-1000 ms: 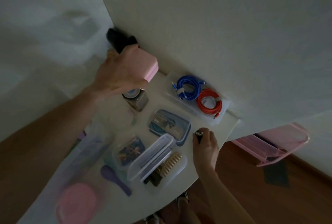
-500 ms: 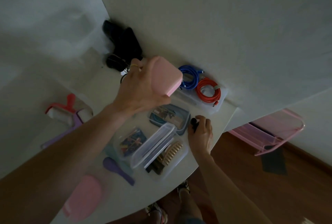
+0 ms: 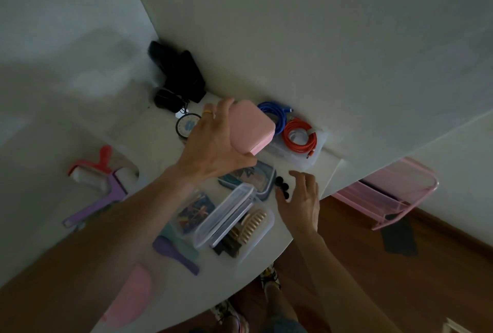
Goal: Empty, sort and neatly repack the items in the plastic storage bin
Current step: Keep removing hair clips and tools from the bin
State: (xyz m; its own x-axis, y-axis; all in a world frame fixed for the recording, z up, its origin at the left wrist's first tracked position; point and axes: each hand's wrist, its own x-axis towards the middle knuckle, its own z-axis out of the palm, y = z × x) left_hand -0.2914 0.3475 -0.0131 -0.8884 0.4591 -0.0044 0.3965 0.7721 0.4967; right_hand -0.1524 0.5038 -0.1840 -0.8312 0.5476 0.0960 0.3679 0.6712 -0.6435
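Starting at the near edge of the white bench (image 3: pixel 256 266), a flat pink lid-like piece (image 3: pixel 130 295) lay blurred by the left forearm, and beside it a purple plastic spoon (image 3: pixel 174 254) rested on the surface. Just beyond sat a clear plastic tray with beige and dark hair claws (image 3: pixel 246 228), a clear oblong lid (image 3: pixel 224 215) lying tilted across its left side. Left of that, a small clear box of colourful clips (image 3: pixel 194 211) showed under the arm. Off to the far left lay a purple-handled lint roller (image 3: pixel 98 199) with a red-handled one (image 3: pixel 98 164) touching it.

Right hand (image 3: pixel 300 199) now: it hovered over the bench's right edge, fingers spread and relaxed, gripping nothing, fingertips just beside a short row of small black round pieces (image 3: pixel 282 187). Next to those sat a grey-rimmed clear container (image 3: pixel 262 175), partly hidden.

Up above it, the left hand (image 3: pixel 213 143) gripped a rounded pink square case (image 3: pixel 252 129), fingers curled round its far side, thumb underneath, the case held tilted in the air. Behind it a clear shallow tray (image 3: pixel 301 157) carried a coiled orange cable (image 3: pixel 300 137) and a coiled blue cable (image 3: pixel 274 116). A round clear-lidded tin (image 3: pixel 185 125) peeked out left of the hand. Farthest, in the wall corner, stood dark black objects (image 3: pixel 178 76), too dim to identify. A pink plastic storage bin (image 3: pixel 386 199) sat on the wooden floor to the right.
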